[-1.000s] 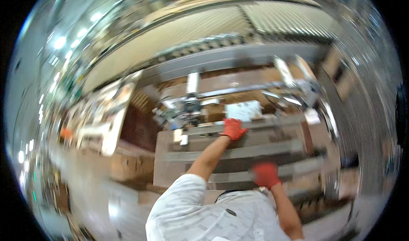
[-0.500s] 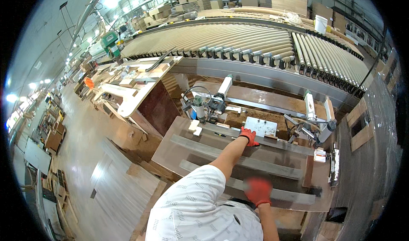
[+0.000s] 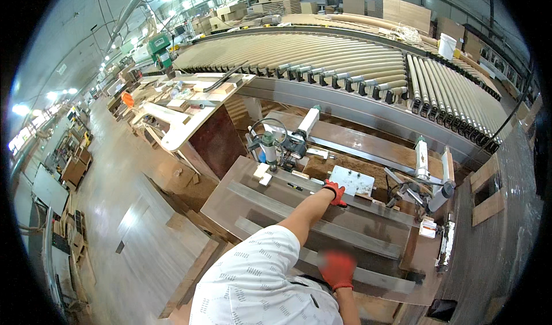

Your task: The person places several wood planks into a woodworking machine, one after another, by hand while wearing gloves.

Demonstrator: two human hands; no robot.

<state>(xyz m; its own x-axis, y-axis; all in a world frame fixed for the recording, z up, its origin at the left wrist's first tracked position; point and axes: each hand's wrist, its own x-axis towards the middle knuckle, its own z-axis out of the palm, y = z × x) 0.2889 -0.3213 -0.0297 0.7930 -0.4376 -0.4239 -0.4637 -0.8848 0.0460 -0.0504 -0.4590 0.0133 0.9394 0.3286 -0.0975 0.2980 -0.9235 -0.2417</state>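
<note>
My left hand [image 3: 335, 193], in a red glove, reaches across a brown worktable [image 3: 221, 207] fitted with long grey metal strips [image 3: 356, 241]. Its fingers look stretched out and rest by the near edge of a white plate [image 3: 352, 180], with nothing visible in them. Closer to my body, my right hand [image 3: 337, 269], also red-gloved, is over the near strip; its fingers are smeared, so their pose is unclear. Beyond the strips stand two machine heads with hoses and cylinders, a left head [image 3: 279, 148] and a right head [image 3: 422, 193].
A roller conveyor [image 3: 299, 52] runs along the far side. At left stands a wooden bench [image 3: 198, 115] strewn with offcuts, with a grey panel stack [image 3: 158, 241] nearer me. A film-wrapped stack [image 3: 489, 250] rises at right. Small pale blocks [image 3: 263, 172] lie on the worktable.
The view has shifted and tilted slightly. My left hand stays by the white plate's edge, and my right hand keeps roughly the same place over the near strip.
</note>
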